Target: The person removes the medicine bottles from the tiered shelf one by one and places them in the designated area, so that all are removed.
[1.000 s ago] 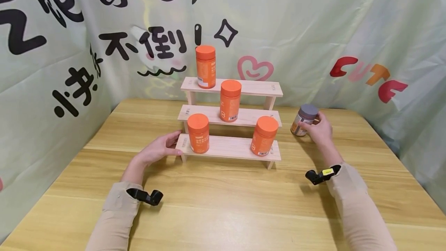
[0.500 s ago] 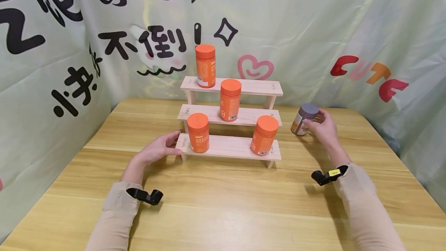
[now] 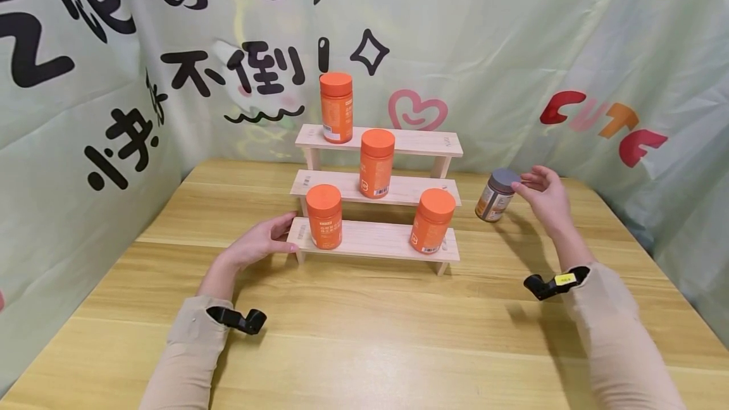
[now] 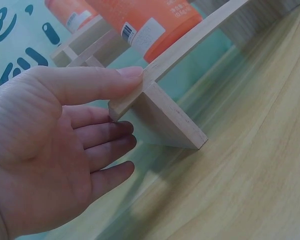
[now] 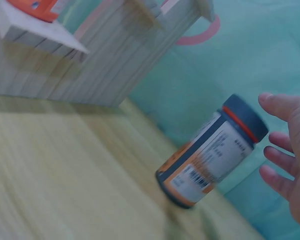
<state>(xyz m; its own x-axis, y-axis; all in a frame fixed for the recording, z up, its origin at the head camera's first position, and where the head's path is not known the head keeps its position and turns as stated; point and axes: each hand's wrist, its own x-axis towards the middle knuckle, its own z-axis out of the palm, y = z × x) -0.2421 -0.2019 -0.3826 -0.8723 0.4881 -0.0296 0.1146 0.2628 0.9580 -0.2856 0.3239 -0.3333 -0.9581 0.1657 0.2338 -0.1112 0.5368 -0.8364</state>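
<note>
A jar with a grey lid [image 3: 495,196] stands upright on the table, right of the three-tier wooden display stand [image 3: 376,240]. My right hand [image 3: 549,201] is beside it with the fingers apart and holds nothing. In the right wrist view a gap shows between the grey-lidded jar [image 5: 210,152] and the fingers of my right hand [image 5: 295,150]. My left hand [image 3: 259,245] pinches the left end of the lowest shelf. The left wrist view shows the thumb of my left hand [image 4: 55,145] against the shelf end, index finger opposite, other fingers loose.
Orange jars stand on the stand: one on the top tier [image 3: 336,109], one on the middle tier [image 3: 376,164], and two on the lowest, at left [image 3: 324,219] and right [image 3: 433,223]. A printed curtain [image 3: 484,37] hangs behind the wooden table [image 3: 364,334].
My right hand has let go of the grey-lidded jar and moved off to the right. The jar stays where it stood. My left hand and the stand have not moved.
</note>
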